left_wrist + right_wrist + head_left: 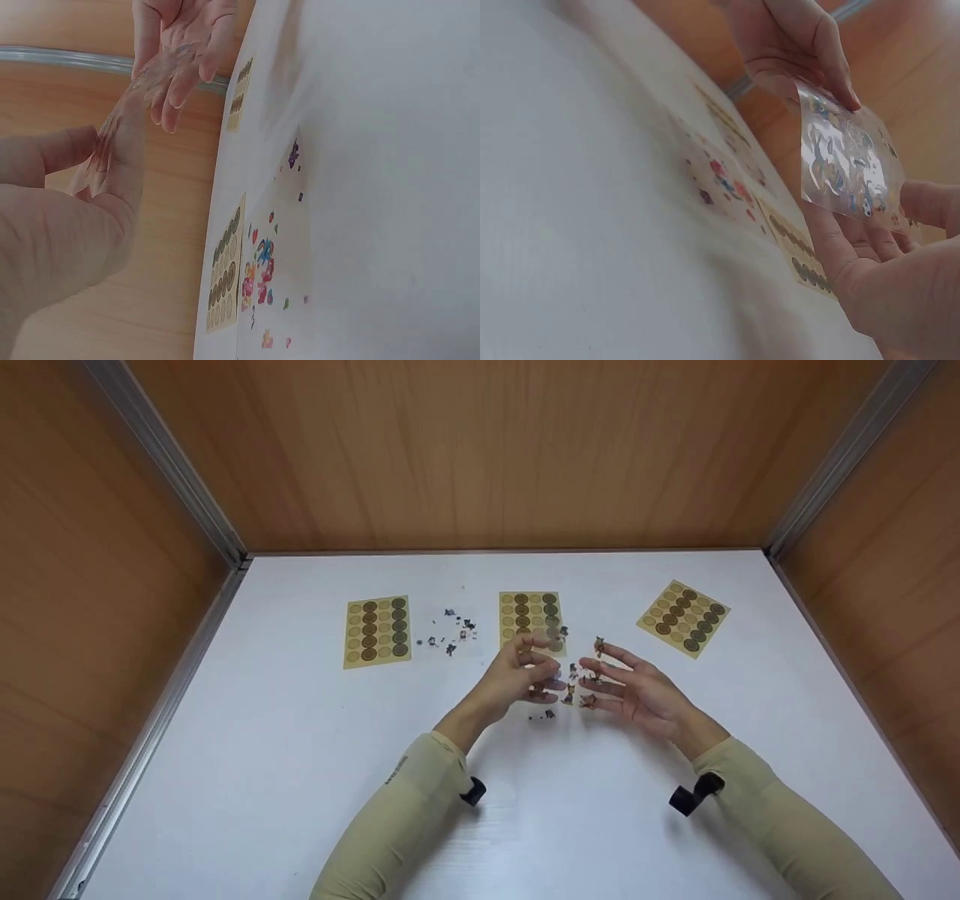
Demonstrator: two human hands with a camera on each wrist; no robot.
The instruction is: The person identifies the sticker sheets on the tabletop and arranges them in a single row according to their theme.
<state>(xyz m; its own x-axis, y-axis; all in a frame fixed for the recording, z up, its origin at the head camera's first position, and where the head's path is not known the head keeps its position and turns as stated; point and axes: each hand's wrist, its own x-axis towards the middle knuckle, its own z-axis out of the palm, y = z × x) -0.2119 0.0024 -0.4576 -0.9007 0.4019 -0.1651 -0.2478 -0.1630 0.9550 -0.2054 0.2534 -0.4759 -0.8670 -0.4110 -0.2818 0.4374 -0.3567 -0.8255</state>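
Observation:
A clear plastic sticker sheet (847, 161) with small printed figures is held up between both hands, above the white table. My left hand (510, 679) pinches one side of it, the thumb pressed on the near face in the left wrist view. On the opposite side my right hand (649, 697) holds the sheet, fingers spread behind it and thumb (928, 204) over its edge. Light glares off the plastic in the right wrist view. Through the sheet, part of the middle gold sheet (529, 598) of round seals shows behind the left fingers.
Another clear sheet of small colourful stickers (266, 251) lies flat on the table (247, 765). Beside it is a gold sheet of round seals (377, 631); a similar gold sheet (684, 619) lies angled at the right. Wooden panels (495, 457) enclose the table's back and sides.

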